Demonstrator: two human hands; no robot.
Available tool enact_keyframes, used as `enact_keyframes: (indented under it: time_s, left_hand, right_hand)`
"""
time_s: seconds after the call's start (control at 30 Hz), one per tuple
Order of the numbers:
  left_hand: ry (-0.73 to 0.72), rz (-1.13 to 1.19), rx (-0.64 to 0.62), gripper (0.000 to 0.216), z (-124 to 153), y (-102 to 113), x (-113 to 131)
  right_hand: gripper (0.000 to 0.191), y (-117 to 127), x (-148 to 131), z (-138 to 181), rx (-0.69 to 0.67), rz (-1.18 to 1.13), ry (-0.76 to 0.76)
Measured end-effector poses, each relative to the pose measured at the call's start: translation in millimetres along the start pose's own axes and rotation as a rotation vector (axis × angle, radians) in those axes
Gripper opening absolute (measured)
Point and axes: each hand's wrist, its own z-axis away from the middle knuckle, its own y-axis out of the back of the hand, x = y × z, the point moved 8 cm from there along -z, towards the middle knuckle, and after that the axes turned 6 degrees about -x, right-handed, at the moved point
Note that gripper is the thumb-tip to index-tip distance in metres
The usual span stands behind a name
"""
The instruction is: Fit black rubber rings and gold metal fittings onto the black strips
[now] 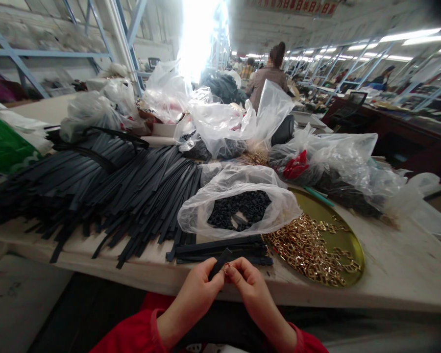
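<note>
My left hand [203, 284] is closed around a dark strap [220, 261], whose end sticks up past the fingers. Facing it, my right hand [249, 282] pinches a small gold buckle [226, 267] at the strap; whether the strap passes through it is hidden by the fingertips. Just beyond both hands lies a stack of dark straps [224, 249] along the table edge. On the right, a round gold tray [357, 240] bears a heap of gold buckles [308, 247]. Behind the stack, an open clear plastic bag [193, 215] holds small black loops [238, 203].
A large spread of long dark straps [132, 191] covers the left of the table [400, 264]. Filled plastic bags [338, 152] line the back. A green bag [7, 142] stands far left. Beyond the table, a person [266, 78] faces away.
</note>
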Motion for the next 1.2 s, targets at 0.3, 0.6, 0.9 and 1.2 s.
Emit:
enact_keyframes:
  time_s: [0.3, 0.6, 0.9, 1.2]
  left_hand:
    - [0.014, -0.114, 0.045, 0.013, 0.2, 3.2, -2.6]
    - [0.024, -0.109, 0.005, 0.013, -3.2, 0.7, -2.3]
    - [0.054, -0.103, -0.009, 0.014, -3.9, -1.8, -6.7]
    - [0.023, -0.203, -0.085, 0.016, 1.3, -6.1, 5.4]
  right_hand:
    - [0.013, -1.5, -14.6, 10.5, 0.088, 0.297, 0.198]
    - [0.014, 1.7, -11.2, 3.9, 0.078, 0.206, 0.152]
    - [0.013, 6.6, 3.0, 3.6, 0.133, 0.083, 0.035]
    - [0.011, 9.8, -8.5, 8.8, 0.186, 0.112, 0.166]
